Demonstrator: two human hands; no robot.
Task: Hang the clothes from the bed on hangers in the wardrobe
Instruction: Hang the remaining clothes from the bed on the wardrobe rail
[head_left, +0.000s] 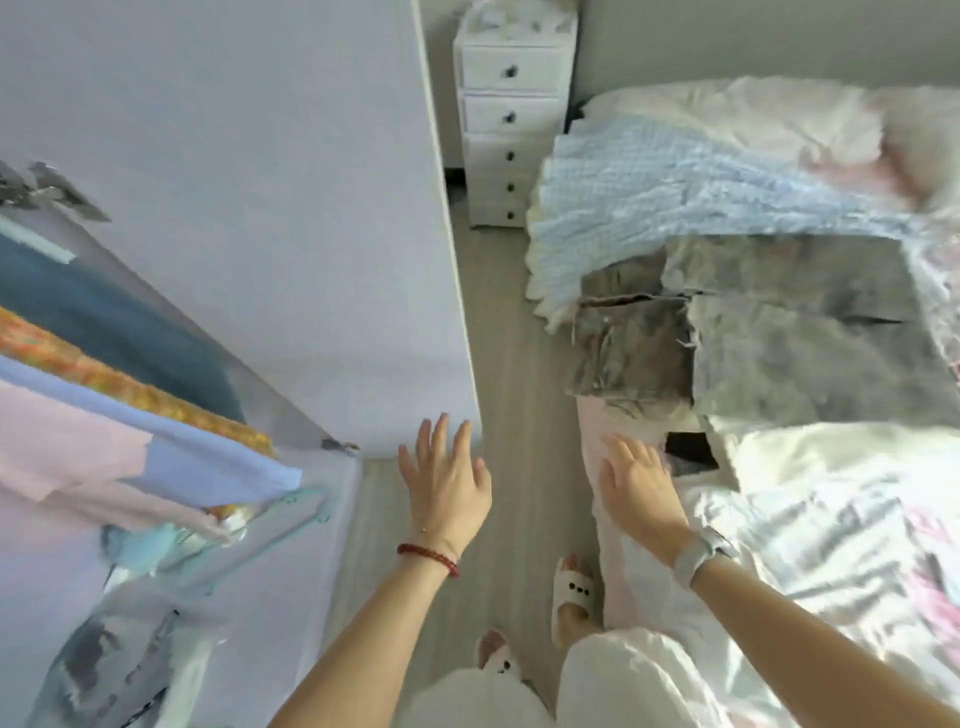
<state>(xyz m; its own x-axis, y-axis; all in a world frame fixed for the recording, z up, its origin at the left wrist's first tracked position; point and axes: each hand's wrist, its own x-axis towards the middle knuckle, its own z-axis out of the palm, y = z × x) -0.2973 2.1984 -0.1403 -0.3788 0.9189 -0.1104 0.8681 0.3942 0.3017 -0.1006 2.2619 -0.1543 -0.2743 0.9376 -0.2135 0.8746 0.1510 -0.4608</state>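
Observation:
Grey washed denim garments (769, 332) lie spread on the bed (831, 545) at the right, over a light blue checked cloth (675, 182). In the open wardrobe at the left, several garments hang in a row: a dark blue one (119, 332), an orange patterned one (130, 389), a light blue one (208, 462) and a pink one (62, 457). A teal hanger (291, 519) shows below them. My left hand (447, 483) is held out with fingers spread, empty, near the wardrobe door's lower corner. My right hand (636, 483) reaches, open and empty, over the bed's edge just short of the denim.
The white wardrobe door (291, 208) stands open between wardrobe and bed. A white chest of drawers (511, 119) stands at the far wall. A narrow strip of grey floor (514, 405) runs between door and bed. My feet in white slippers (571, 592) stand by the bed.

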